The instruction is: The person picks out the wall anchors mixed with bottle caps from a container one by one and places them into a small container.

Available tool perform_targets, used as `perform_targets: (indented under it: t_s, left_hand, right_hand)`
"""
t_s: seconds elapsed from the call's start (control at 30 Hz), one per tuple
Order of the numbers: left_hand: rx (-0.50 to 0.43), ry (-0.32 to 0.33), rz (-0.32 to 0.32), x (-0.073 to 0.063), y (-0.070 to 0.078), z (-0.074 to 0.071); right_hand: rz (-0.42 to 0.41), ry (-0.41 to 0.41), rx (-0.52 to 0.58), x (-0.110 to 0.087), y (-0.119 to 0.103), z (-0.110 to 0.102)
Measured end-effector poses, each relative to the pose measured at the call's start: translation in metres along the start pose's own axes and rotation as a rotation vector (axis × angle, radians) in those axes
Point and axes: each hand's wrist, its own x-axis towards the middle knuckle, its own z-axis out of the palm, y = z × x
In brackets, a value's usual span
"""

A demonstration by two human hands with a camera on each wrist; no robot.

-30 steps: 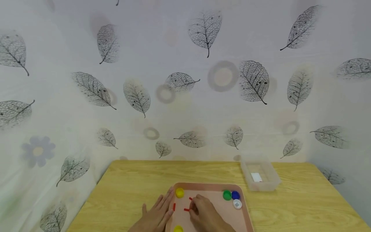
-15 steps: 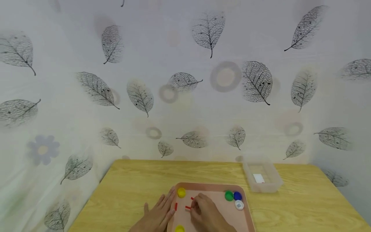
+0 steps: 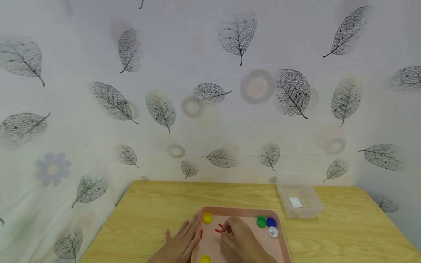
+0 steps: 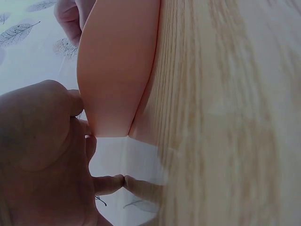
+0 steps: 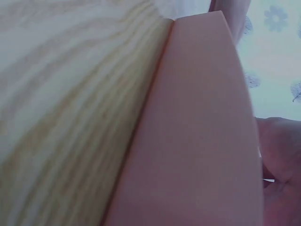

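A pink tray [image 3: 243,210] lies on the wooden table. My left hand [image 3: 181,243] rests along its left rim, fingers straight and spread; the left wrist view shows the fingers at the tray's outer corner. Inside the tray, my right hand [image 3: 238,237] has curled fingers and pinches the end of a short red stick [image 3: 218,231]. Just above it, a second red stick [image 3: 220,225] lies nearly parallel, close to the fingertips. Another red stick [image 3: 201,233] is by the left rim, beside the left fingers. In the right wrist view the tray wall hides the right fingertips.
Yellow caps stand in the tray at upper left [image 3: 207,218] and lower left [image 3: 205,259]. A green cap [image 3: 261,221], a blue cap [image 3: 271,222] and a white cap [image 3: 273,232] cluster at upper right. Behind is a clear plastic box [image 3: 302,213] with a white card [image 3: 295,202].
My right hand has moved up the tray, bringing the lower red stick closer to the one above it. My left hand stays on the rim; the head view has shifted slightly.
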Motion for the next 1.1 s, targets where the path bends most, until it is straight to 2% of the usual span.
perform_targets:
  t_s: [0.13,0.4,0.53,0.67,0.77,0.9,1.1]
  left_hand:
    - [0.024,0.008,0.0,0.0,-0.001,0.002]
    - [0.008,0.008,-0.005,0.002,-0.004,0.002]
    - [-0.002,0.014,-0.01,0.004,-0.007,0.005]
    - [-0.01,0.018,-0.004,0.006,-0.007,0.007]
    - [-0.016,0.015,0.013,0.007,-0.003,0.008]
    - [-0.004,0.01,0.008,0.006,-0.002,0.009]
    - [0.0,0.024,-0.008,0.006,-0.006,0.007]
  right_hand:
    - [0.003,0.013,-0.008,0.0,-0.002,-0.007]
    - [-0.1,0.117,-0.04,0.0,-0.001,-0.013]
    - [-0.132,0.141,-0.05,-0.002,-0.001,-0.017]
    - [-0.11,0.149,-0.053,-0.003,0.0,-0.023]
    - [-0.114,0.197,-0.067,-0.007,0.003,-0.029]
    - [-0.193,0.286,-0.098,-0.01,0.008,-0.033]
    - [-0.318,0.358,-0.121,-0.008,0.014,-0.039]
